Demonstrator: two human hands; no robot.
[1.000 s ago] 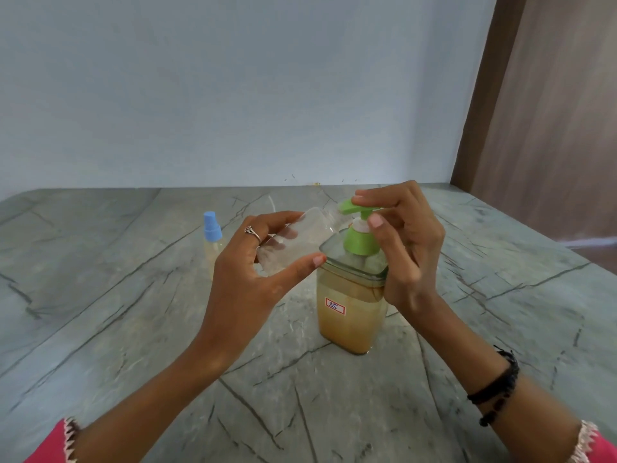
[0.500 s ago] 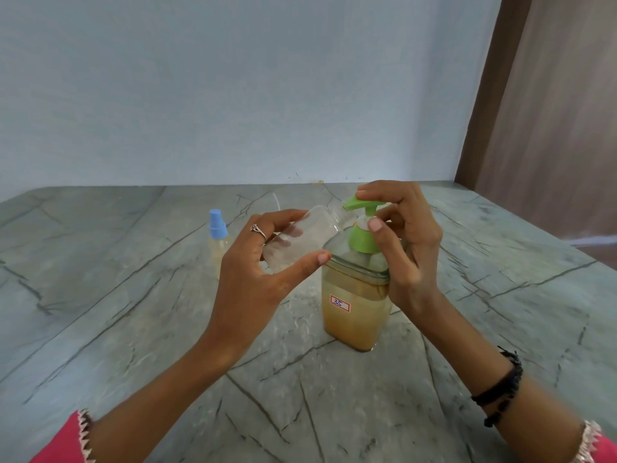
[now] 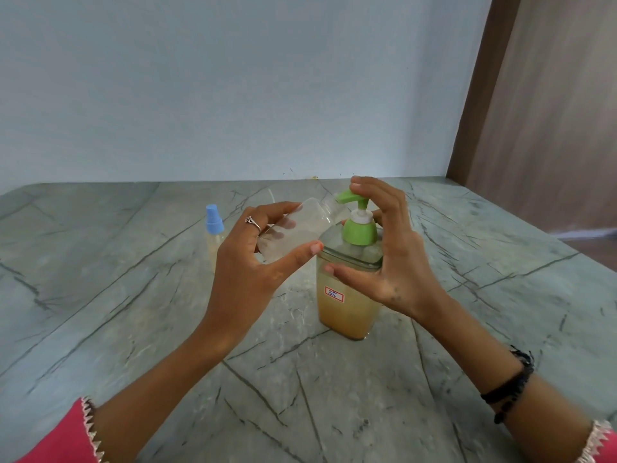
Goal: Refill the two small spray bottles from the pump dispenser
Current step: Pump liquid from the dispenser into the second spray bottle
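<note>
A square clear pump dispenser [image 3: 345,312] of amber liquid with a green pump head [image 3: 346,196] stands mid-table. My left hand [image 3: 247,262] grips a small clear bottle [image 3: 302,227] with no cap. The bottle is tilted, and its open neck sits right at the green spout. My right hand [image 3: 397,259] curls over the dispenser, fingertips on top of the pump head and thumb against the front shoulder. A second small spray bottle [image 3: 214,240] with a blue spray cap stands upright to the left, holding pale yellow liquid and partly hidden behind my left hand.
The grey-green marble table [image 3: 133,329] reaches back to a pale blue wall. Its right edge [image 3: 534,228] runs diagonally beside a brown wooden panel [image 3: 551,111]. A thin clear tube [image 3: 272,195] lies behind my left hand.
My right thumb has dropped from the pump neck to the dispenser's front shoulder. The green pump head now stands higher with more stem showing. The left hand still holds the clear bottle at the spout.
</note>
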